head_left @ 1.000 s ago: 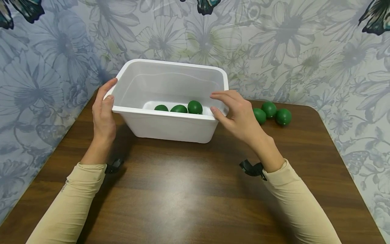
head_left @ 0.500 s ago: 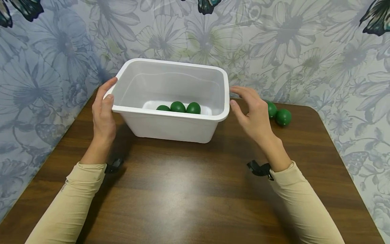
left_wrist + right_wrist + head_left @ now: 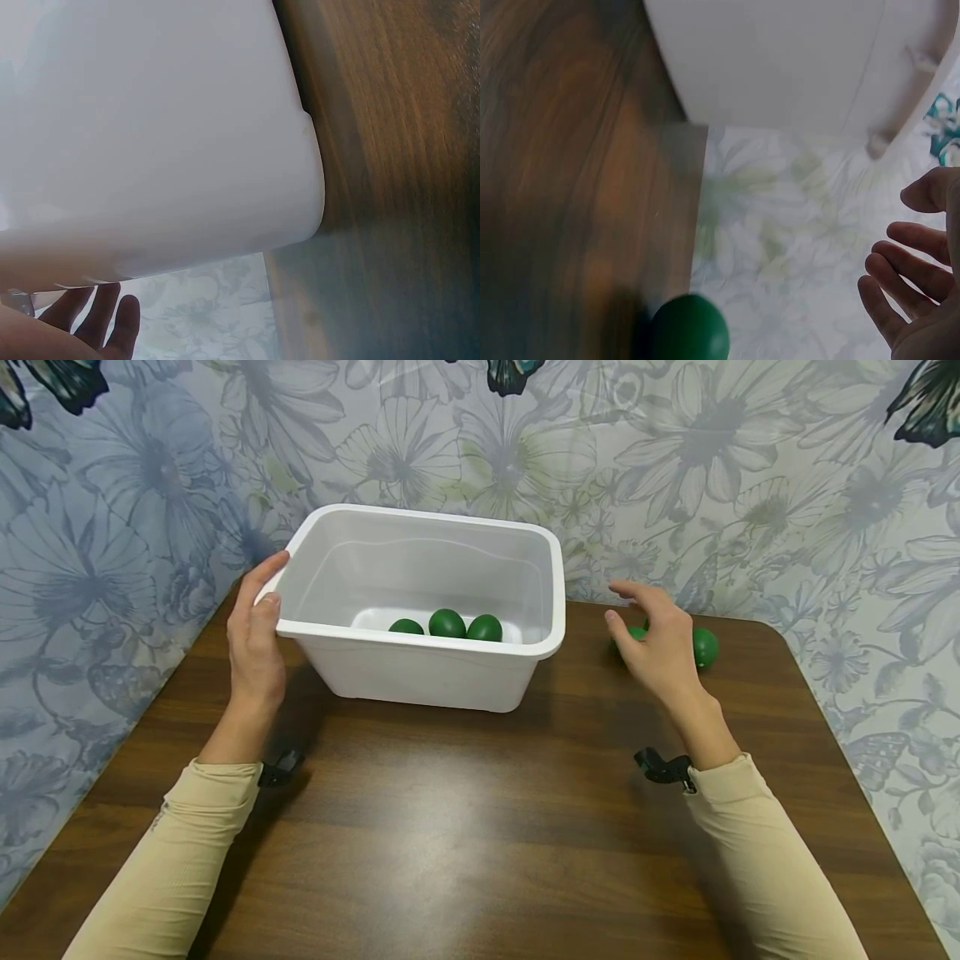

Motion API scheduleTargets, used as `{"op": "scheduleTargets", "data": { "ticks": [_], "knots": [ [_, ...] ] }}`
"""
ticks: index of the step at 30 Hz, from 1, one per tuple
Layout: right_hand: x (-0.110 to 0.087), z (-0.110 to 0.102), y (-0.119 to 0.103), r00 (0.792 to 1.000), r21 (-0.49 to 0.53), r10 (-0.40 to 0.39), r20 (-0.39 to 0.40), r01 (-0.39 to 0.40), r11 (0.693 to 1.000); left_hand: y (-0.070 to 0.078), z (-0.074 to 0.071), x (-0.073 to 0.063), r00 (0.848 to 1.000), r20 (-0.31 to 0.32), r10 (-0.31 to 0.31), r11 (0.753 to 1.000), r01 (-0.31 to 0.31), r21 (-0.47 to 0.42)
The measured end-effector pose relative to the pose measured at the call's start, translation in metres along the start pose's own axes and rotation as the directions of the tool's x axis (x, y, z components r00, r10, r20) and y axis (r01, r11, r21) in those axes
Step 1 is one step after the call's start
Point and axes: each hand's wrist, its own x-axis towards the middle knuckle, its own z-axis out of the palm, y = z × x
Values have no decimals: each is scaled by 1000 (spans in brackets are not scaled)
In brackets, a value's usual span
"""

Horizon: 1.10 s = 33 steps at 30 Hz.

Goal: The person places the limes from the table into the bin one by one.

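A white plastic tub (image 3: pixel 420 668) stands on the table with several smooth green balls visible; one green ball (image 3: pixel 447 623) lies among others on its floor, partly hidden by the front wall. At the tub's left end my left hand (image 3: pixel 255 643) holds the rim, thumb in front and fingers along the side. My right hand (image 3: pixel 660 639) hovers at the green balls right of the tub, fingers spread and nothing held. It covers part of them; one green ball (image 3: pixel 706 647) shows past its far side. The right wrist view catches a green ball (image 3: pixel 690 330) below the loosely bent fingers.
The brown wooden table (image 3: pixel 450 827) ends at a floral-patterned wall (image 3: pixel 720 485) behind the tub. A dark strap (image 3: pixel 663 768) sits on the right wrist, another strap (image 3: pixel 282 768) on the left.
My right hand has moved right, from over the tub's right rim to the balls on the table. Balls inside the tub have rolled slightly. The left hand and tub stay put.
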Motion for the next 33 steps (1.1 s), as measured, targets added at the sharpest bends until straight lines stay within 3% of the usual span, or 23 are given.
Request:
{"op": "scheduleTargets", "data": {
  "ticks": [14,25,33],
  "knots": [
    [-6,-23,41,987,-26,160,-28,-161,987,1,0,0,1000,1,2,1000,-2,14],
    [-13,-37,67,961,-96,275,-9,-275,957,1,0,1,1000,-4,4,1000,-4,20],
    [-19,-44,90,940,-163,332,79,-316,935,1,0,0,1000,-3,-3,1000,3,11]
  ]
}}
